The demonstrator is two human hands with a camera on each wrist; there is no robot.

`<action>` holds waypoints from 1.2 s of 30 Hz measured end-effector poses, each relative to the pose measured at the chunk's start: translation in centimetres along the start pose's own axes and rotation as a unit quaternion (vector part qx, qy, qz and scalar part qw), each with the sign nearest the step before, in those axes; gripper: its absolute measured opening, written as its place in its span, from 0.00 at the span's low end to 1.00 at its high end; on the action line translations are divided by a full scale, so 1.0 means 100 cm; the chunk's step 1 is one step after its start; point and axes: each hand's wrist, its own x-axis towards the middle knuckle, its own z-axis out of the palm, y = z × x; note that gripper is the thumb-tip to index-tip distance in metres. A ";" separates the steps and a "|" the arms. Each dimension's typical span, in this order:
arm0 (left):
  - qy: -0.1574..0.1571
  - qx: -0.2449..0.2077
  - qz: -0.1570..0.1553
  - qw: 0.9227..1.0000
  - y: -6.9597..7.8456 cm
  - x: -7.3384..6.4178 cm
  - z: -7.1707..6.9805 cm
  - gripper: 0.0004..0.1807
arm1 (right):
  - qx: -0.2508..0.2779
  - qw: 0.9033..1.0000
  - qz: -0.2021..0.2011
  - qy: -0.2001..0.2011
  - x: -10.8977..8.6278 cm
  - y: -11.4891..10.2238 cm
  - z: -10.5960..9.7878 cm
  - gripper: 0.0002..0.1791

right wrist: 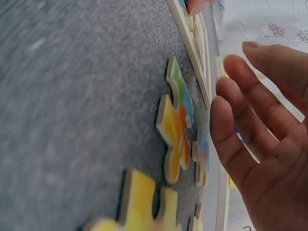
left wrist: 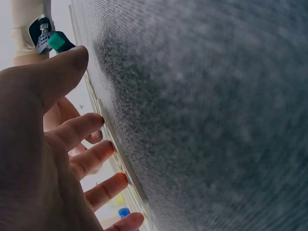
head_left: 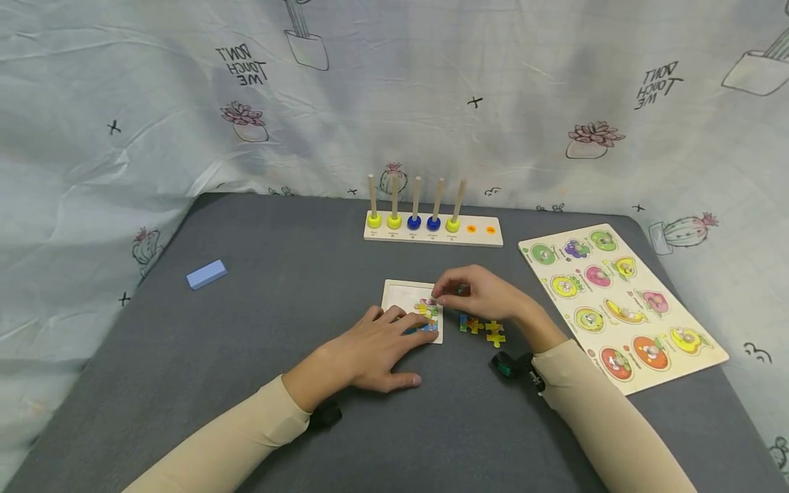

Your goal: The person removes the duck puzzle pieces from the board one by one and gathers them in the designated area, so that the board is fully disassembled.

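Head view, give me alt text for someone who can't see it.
A person's left hand rests on a small jigsaw tray, with the right hand at its edge near loose pieces. Beyond is a ringed peg board; a fruit board lies right.

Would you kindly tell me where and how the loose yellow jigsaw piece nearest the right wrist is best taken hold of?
I'd pinch the yellow jigsaw piece by opposite edges with the right hand, probably coming from above: it is thin, lies flat on the table, and its knobs should give purchase.
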 end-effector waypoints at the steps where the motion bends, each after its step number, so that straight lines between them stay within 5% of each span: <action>1: 0.000 0.002 0.000 1.000 0.000 0.000 0.000 0.40 | 0.000 1.000 0.001 0.000 0.001 0.000 0.000 0.08; 17: -0.016 0.033 -0.016 0.999 0.009 -0.001 0.000 0.45 | -0.027 0.999 0.024 -0.009 0.019 -0.005 0.004 0.08; 36: -0.025 -0.001 -0.009 1.000 0.005 -0.007 0.002 0.47 | -0.040 0.998 0.045 -0.031 0.031 -0.003 0.012 0.08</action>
